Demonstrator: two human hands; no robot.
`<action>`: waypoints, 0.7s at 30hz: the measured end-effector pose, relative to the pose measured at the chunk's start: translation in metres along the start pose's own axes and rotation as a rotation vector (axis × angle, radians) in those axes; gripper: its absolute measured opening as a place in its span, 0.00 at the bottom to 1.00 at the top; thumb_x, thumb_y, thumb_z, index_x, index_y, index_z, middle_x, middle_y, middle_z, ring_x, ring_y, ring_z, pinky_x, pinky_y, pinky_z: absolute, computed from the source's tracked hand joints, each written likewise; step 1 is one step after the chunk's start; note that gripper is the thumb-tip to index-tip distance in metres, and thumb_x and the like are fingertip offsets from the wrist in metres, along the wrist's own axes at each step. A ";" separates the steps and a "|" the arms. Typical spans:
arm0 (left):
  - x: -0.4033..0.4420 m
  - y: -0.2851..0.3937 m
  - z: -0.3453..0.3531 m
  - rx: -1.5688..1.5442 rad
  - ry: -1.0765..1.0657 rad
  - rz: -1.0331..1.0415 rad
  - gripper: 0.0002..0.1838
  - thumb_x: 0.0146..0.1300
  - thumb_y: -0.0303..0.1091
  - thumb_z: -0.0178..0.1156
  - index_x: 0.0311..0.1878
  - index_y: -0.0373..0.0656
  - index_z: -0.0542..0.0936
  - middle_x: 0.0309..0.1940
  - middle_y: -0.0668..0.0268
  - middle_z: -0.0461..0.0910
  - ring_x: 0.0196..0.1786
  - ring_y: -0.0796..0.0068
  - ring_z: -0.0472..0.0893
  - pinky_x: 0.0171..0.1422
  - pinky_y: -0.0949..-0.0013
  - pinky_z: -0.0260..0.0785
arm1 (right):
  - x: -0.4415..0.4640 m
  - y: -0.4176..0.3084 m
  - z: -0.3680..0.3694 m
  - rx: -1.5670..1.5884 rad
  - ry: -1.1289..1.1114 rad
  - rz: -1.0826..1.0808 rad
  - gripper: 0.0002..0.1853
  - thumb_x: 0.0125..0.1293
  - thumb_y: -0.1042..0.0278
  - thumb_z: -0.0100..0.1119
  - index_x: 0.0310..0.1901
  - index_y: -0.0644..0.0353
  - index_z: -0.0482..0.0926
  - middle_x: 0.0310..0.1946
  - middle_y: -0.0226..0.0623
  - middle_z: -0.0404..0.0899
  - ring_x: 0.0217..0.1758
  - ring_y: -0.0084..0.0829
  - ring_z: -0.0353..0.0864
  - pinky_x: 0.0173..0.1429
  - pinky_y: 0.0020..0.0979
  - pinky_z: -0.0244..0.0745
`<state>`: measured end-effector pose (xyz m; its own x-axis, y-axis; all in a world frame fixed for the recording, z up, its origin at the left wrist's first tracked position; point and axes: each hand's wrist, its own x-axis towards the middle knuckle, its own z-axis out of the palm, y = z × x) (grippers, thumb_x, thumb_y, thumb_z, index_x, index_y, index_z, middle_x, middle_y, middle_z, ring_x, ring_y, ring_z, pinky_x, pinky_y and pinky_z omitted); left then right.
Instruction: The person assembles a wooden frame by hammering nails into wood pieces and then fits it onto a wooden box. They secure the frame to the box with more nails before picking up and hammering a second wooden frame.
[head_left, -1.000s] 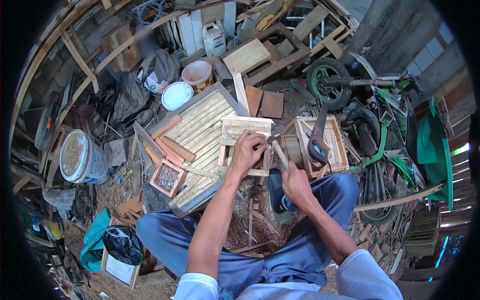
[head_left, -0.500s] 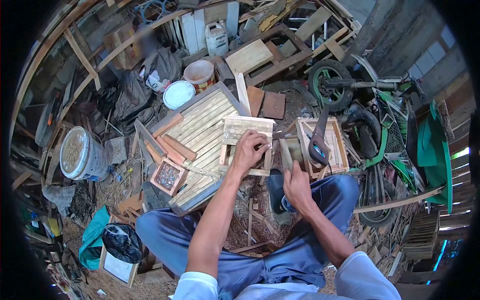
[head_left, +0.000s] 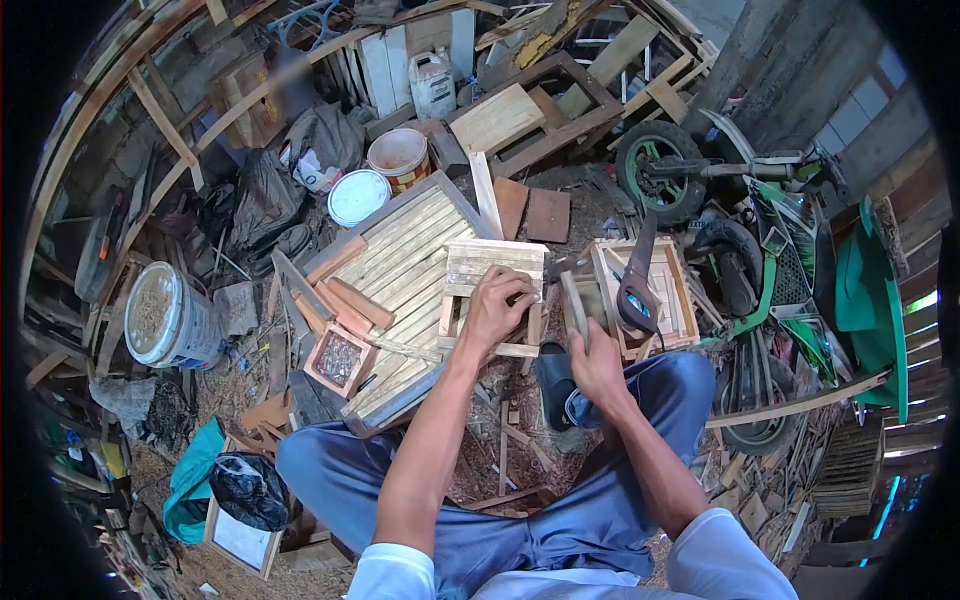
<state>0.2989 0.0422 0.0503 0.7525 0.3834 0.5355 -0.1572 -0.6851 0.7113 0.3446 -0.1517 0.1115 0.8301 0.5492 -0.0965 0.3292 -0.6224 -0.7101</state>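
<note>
My left hand (head_left: 494, 308) rests on a small slatted wooden box (head_left: 492, 260), its fingers pinched together at the right edge. Whatever lies between those fingertips is too small to make out. Just to the right, my right hand (head_left: 597, 366) is wrapped around the wooden handle of a hammer (head_left: 574, 303), whose dark head points up beside the box. Under the box lies a large slatted wooden panel (head_left: 415, 245) with a grey border. On its left part sits a small square wooden box (head_left: 338, 360) full of what look like nails.
A handsaw (head_left: 638, 290) leans across another wooden frame box (head_left: 685, 300) at my right knee. Loose wood strips (head_left: 358, 300) lie on the panel. Buckets (head_left: 357, 196) stand behind it; a sawdust-filled bucket (head_left: 165, 315) is at left. Motorbike parts (head_left: 770, 250) crowd the right side.
The hammer has tilted slightly in my right hand, its head a little higher. My left hand keeps its place on the box. The view has shifted slightly.
</note>
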 end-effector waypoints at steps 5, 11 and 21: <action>-0.002 0.004 -0.004 -0.023 -0.043 -0.009 0.13 0.52 0.28 0.71 0.41 0.37 0.85 0.45 0.60 0.84 0.50 0.58 0.80 0.57 0.60 0.72 | 0.016 0.005 0.013 0.173 0.073 0.023 0.15 0.70 0.61 0.57 0.43 0.68 0.77 0.32 0.60 0.81 0.38 0.58 0.83 0.44 0.48 0.75; -0.002 0.012 -0.017 0.159 -0.158 0.001 0.16 0.55 0.31 0.69 0.48 0.40 0.84 0.49 0.61 0.83 0.59 0.57 0.76 0.67 0.56 0.66 | 0.028 0.021 0.049 0.264 0.126 -0.069 0.12 0.62 0.68 0.66 0.42 0.64 0.77 0.31 0.45 0.83 0.37 0.42 0.86 0.44 0.40 0.78; -0.005 0.008 -0.014 0.358 -0.188 -0.069 0.26 0.60 0.44 0.67 0.62 0.51 0.80 0.72 0.67 0.69 0.78 0.56 0.60 0.81 0.46 0.43 | 0.011 -0.009 0.014 0.241 0.088 -0.006 0.12 0.73 0.66 0.51 0.47 0.68 0.73 0.30 0.62 0.80 0.39 0.64 0.81 0.44 0.53 0.74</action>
<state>0.2850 0.0438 0.0599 0.8627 0.3387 0.3756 0.1053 -0.8466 0.5217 0.3450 -0.1326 0.1071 0.8677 0.4955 -0.0386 0.2262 -0.4628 -0.8571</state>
